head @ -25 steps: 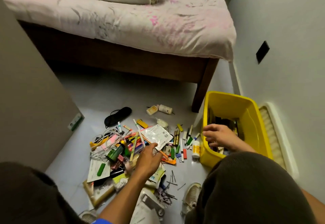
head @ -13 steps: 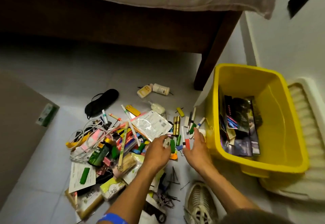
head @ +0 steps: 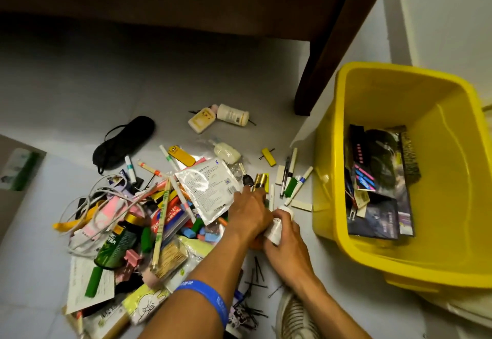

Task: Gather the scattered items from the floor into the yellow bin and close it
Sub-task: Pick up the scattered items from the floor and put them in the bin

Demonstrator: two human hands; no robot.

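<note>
Clutter (head: 159, 216) lay heaped on the pale floor (head: 80, 93), left of the yellow bin (head: 399, 264), which stood open against the wall with dark packets and cards lying flat inside. At the heap's right edge, near the bin's left wall, the right hand (head: 286, 243) was closed around a small white bottle (head: 278, 225); the bottle's cap end showed above the curled fingers, so the bottle sat within the grip and not beside it. The left hand (head: 250, 212) lay just beside it, touching or nearly touching the right, palm down, with fingers reaching forward onto the items toward a pair of gold tubes (head: 259, 180) and a black key (head: 246, 177); whether its grip held anything could not be told. A blue wristband (head: 206, 297) circled the left forearm.

Beyond the fingertips lay a white foil sachet (head: 210, 187), tilted over pens and coloured blocks. Several markers (head: 291, 179) lay between the hands and the bin. Farther left sat a green bottle (head: 117, 240) on its side, a tangle of white cable (head: 90, 205) and pink clips. A black eye mask (head: 123, 140) lay apart at the heap's far left, and two cream bottles (head: 218, 117) lay apart near the dark wooden bed leg (head: 327, 53). Hairpins were scattered beside a shoe (head: 295, 317) at the lower edge.
</note>
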